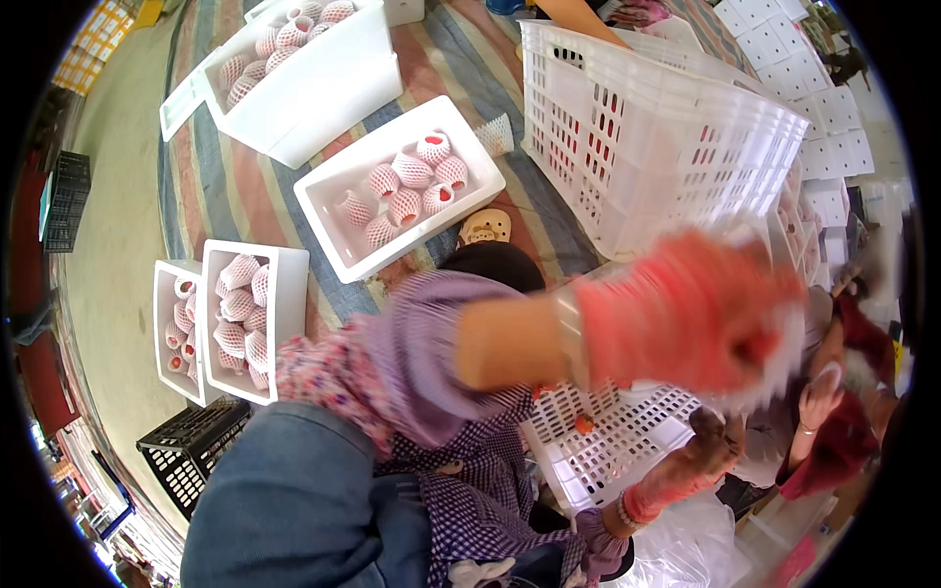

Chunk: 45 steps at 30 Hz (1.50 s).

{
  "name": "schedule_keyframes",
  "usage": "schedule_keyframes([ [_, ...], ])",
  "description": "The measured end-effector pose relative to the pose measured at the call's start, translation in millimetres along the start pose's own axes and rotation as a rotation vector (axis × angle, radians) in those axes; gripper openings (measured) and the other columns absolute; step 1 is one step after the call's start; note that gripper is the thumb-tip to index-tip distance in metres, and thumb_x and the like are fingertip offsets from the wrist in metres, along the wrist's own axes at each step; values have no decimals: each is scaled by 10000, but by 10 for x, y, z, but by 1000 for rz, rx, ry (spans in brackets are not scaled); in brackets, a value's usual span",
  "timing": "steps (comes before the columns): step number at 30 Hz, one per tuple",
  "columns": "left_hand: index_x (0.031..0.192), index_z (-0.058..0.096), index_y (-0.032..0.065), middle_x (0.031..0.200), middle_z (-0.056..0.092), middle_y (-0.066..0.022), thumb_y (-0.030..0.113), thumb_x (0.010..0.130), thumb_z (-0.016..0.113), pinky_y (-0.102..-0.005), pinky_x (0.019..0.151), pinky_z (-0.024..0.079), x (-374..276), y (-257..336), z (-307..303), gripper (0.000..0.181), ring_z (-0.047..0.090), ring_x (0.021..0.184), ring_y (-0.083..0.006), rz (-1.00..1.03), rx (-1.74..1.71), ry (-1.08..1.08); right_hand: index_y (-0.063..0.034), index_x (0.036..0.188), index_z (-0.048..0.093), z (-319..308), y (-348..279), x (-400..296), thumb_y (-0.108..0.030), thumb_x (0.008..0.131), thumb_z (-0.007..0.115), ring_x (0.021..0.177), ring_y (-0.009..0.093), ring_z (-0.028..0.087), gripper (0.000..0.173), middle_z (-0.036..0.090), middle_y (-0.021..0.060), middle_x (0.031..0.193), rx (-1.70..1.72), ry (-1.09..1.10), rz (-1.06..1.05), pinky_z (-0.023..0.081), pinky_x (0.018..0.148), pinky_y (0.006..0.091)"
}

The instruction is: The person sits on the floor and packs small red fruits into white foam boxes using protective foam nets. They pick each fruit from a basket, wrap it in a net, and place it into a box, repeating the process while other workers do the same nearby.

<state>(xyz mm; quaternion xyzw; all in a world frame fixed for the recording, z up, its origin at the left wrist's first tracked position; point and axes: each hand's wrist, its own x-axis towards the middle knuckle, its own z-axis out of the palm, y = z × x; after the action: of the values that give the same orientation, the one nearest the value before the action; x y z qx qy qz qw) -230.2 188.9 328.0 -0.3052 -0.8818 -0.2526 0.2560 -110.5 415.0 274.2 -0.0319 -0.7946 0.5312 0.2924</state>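
My left hand (691,316), in a red glove, is blurred over the crates; its fingers are closed on a whitish, net-like foam sleeve (783,367). Any fruit inside is unclear. Below it is my right hand (709,445), in a pinkish-red glove with dark fingertips, its fingers bent; what it holds cannot be made out. Beneath both hands lies a white slatted plastic crate (566,470) with a small red fruit (584,424) in it. A white foam box (323,220) to the upper left holds several red fruits in foam nets (405,206).
A tall white plastic crate (662,140) stands beyond my left hand. More foam boxes of netted fruit (290,323) (323,95) stand on the striped sheet. An empty foam net (495,135) lies there. A black crate (195,448) is at lower left. Another person's hand (820,400) is at right.
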Motion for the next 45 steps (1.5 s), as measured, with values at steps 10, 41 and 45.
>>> schedule_keyframes([
  [10, 1239, 433, 43, 982, 617, -185, 404, 741, 578, -365, 813, 462, -3223, -2608, 557, 631, 605, 930, -305, -1492, -19, -161, 2, 941, 572, 7, 731, -526, -88, 863, 517, 693, 99, 533, 131, 575, 44, 767, -212, -382, 578, 443, 652, 231],
  [41, 1303, 369, 66, 1286, 470, -130, 454, 731, 593, -483, 1051, 149, -3423, -2303, 1233, 727, 280, 1291, -316, -1517, 452, -873, 1, 906, 607, 480, 1032, -776, -97, 843, 545, 616, 100, 551, 132, 593, 50, 740, -366, -707, 619, 453, 597, 241],
  [45, 1261, 416, 40, 1256, 501, -128, 390, 716, 626, -472, 1033, 233, -3700, -2101, 1037, 681, 360, 1253, -308, -1342, 296, -590, -12, 911, 613, 328, 1252, -892, -108, 835, 552, 631, 114, 582, 137, 614, 73, 736, -457, -752, 541, 468, 610, 257],
])
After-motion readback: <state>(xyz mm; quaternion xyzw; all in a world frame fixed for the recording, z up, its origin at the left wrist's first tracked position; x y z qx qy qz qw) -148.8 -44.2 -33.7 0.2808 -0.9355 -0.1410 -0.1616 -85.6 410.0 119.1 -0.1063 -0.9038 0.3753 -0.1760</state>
